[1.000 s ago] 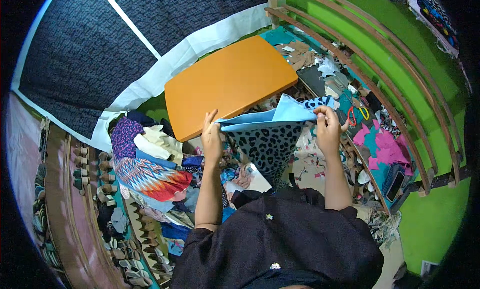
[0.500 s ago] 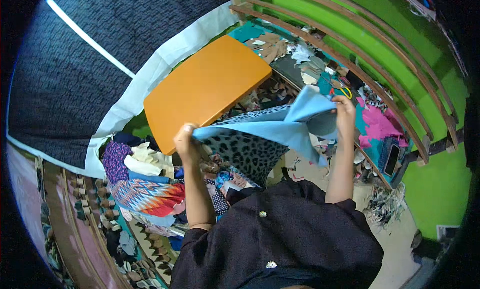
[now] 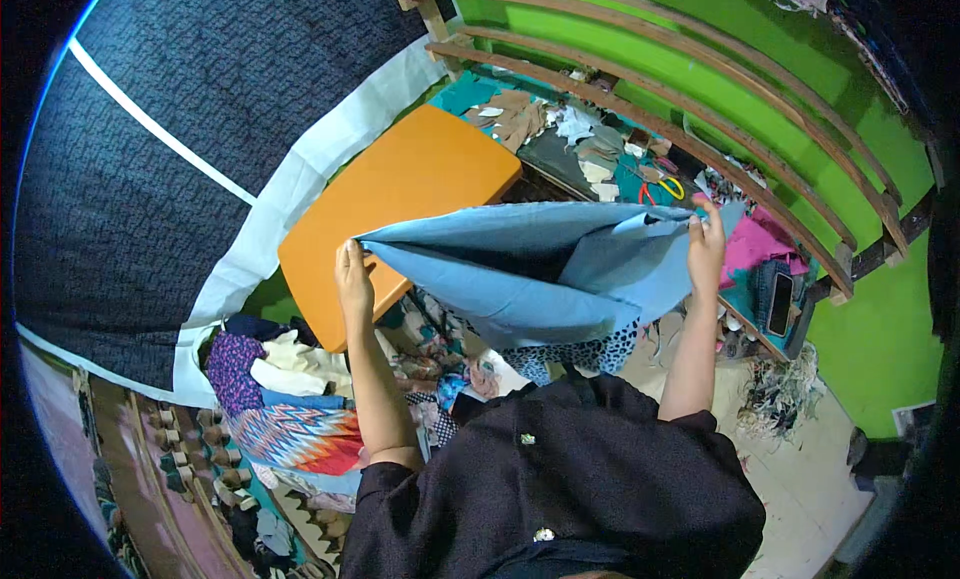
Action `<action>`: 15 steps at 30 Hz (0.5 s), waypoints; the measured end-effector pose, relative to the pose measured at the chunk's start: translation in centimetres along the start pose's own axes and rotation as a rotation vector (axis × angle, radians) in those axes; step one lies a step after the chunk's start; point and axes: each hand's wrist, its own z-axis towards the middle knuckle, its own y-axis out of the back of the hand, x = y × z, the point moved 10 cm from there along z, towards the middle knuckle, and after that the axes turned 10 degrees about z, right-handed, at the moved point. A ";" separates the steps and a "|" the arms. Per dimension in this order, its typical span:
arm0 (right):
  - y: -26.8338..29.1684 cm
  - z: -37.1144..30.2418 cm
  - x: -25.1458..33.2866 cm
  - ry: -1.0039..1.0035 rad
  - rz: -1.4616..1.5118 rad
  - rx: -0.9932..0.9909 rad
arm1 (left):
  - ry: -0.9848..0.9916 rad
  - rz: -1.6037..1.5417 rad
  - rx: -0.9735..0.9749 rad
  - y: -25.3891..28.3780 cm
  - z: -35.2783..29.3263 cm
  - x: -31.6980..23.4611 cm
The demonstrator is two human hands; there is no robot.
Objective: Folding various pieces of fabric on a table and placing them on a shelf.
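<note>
A light blue cloth (image 3: 500, 274) hangs stretched between my two hands, sagging in a fold at its middle. Its upper left corner is pinched by my left hand (image 3: 354, 284), above the near edge of the orange table. My right hand (image 3: 706, 244) is closed on the opposite end, with a corner of blue sticking out past the fingers. Beneath the blue, a black-spotted leopard-print part (image 3: 575, 357) shows close to my chest; whether it is the other face of the same cloth or a second layer, I cannot tell.
Ahead to the left stands the orange table (image 3: 400, 174). A bench along the green wall bears fabric scraps (image 3: 520, 119), yellow-handled scissors (image 3: 672, 186), pink cloth (image 3: 748, 244) and a phone (image 3: 780, 301). Piled clothes (image 3: 290, 424) lie at the left; thread waste (image 3: 785, 394) is on the floor at right.
The cloth has gone from bunched and twisted, leopard print largely showing, to spread wide with its blue side out. My hands have moved slightly farther apart.
</note>
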 end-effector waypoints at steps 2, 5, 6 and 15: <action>-0.4 0.2 0.9 -0.121 -0.031 0.108 | 0.067 0.069 0.081 0.4 0.8 1.8; -2.8 0.0 0.6 -0.072 -0.479 0.459 | 0.215 -0.064 0.067 1.4 1.6 3.4; -2.4 0.3 0.3 -0.072 -0.481 0.456 | 0.208 -0.069 0.072 1.7 2.1 3.2; -3.6 1.5 2.5 -0.063 -0.908 0.570 | 0.092 -0.243 -0.042 7.6 7.3 4.3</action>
